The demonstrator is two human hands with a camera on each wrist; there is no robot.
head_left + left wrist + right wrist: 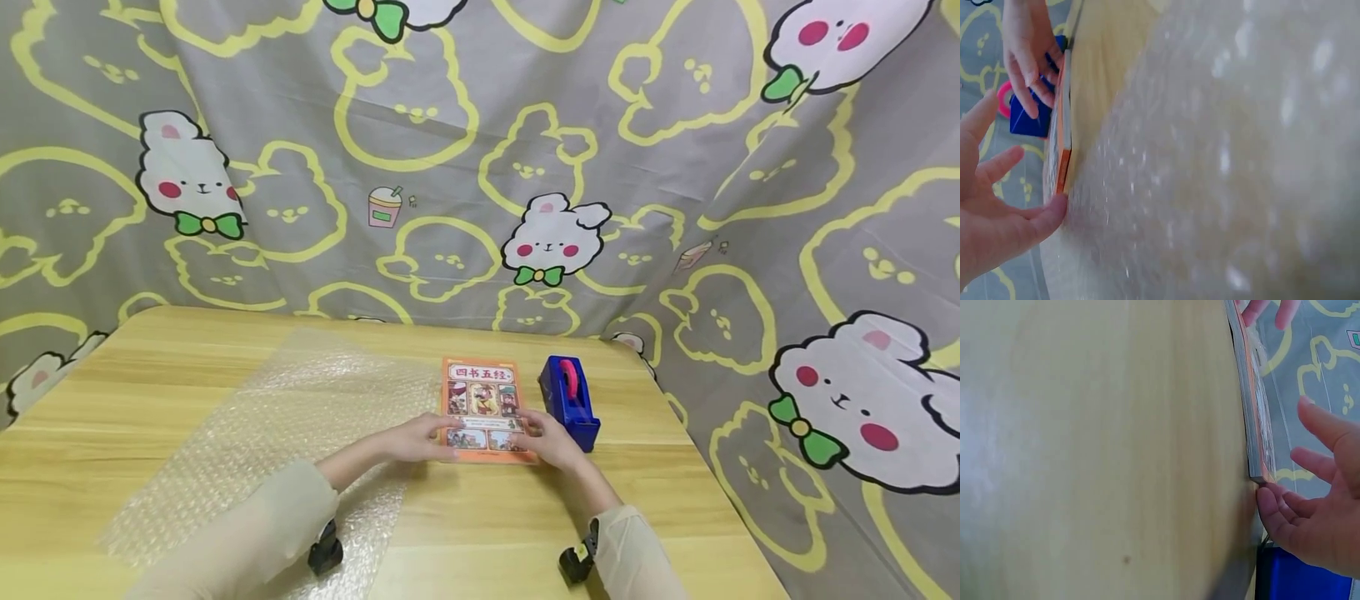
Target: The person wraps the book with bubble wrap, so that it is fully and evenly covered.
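Note:
A thin orange book with a cartoon cover lies cover up on the table. My left hand is at its left side, fingers spread, one fingertip touching a corner in the left wrist view. At the opposite side, my right hand reaches in over the edge. Its lower fingers touch the book's near right corner, while the upper ones stay apart above the cover. Under my left forearm a sheet of clear bubble wrap lies flat, reaching the book's left side.
A blue tape dispenser with a pink core stands just right of the book, close to my right hand. The wooden table ends at a grey patterned curtain behind and to the right.

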